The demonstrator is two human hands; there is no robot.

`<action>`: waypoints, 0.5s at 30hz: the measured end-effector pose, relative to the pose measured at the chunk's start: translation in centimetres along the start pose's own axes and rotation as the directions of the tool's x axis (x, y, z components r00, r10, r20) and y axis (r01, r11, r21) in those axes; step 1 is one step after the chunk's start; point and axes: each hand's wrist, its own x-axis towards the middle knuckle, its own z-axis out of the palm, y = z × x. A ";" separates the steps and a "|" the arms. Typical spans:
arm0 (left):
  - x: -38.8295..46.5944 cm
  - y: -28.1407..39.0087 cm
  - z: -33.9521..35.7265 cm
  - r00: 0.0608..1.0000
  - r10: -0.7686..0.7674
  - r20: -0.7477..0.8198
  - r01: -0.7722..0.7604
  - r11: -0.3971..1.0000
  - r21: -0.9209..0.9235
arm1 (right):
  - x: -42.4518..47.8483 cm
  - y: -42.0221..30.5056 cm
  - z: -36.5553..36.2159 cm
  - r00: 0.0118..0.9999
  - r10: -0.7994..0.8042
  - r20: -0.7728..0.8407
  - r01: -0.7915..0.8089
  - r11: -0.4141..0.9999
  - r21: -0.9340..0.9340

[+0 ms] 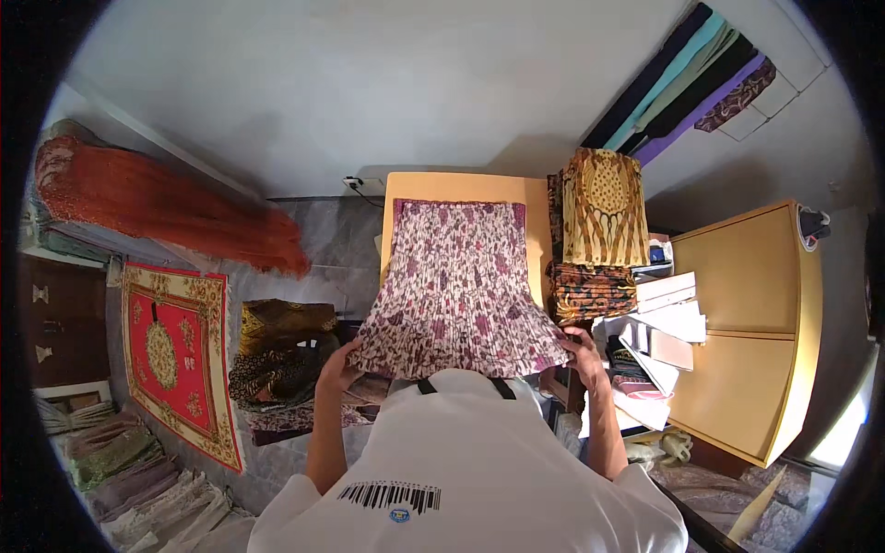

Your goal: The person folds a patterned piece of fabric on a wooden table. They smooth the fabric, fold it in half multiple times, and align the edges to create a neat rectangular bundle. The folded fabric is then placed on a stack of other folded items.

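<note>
A pleated floral cloth in white, purple and dark tones lies over a light wooden table. It is narrower at the far end and flares toward my body. My left hand grips the near left corner. The near right corner is pinched in my right hand, thumb and fingers at the edge. The near edge hangs just in front of my white shirt. How firmly the left fingers close is partly hidden by the cloth.
Right of the table are folded printed fabrics, yellow-brown and orange-black. Beyond lie white boxes or papers and a wooden cabinet. At left are dark patterned cloths, a red rug and rust-coloured fabric. A plugged socket is behind.
</note>
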 end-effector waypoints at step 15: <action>11.4 14.6 11.5 0.921 0.033 0.387 0.191 0.831 -0.523 | 12.7 -15.3 9.4 0.984 -0.173 0.049 0.128 0.864 0.488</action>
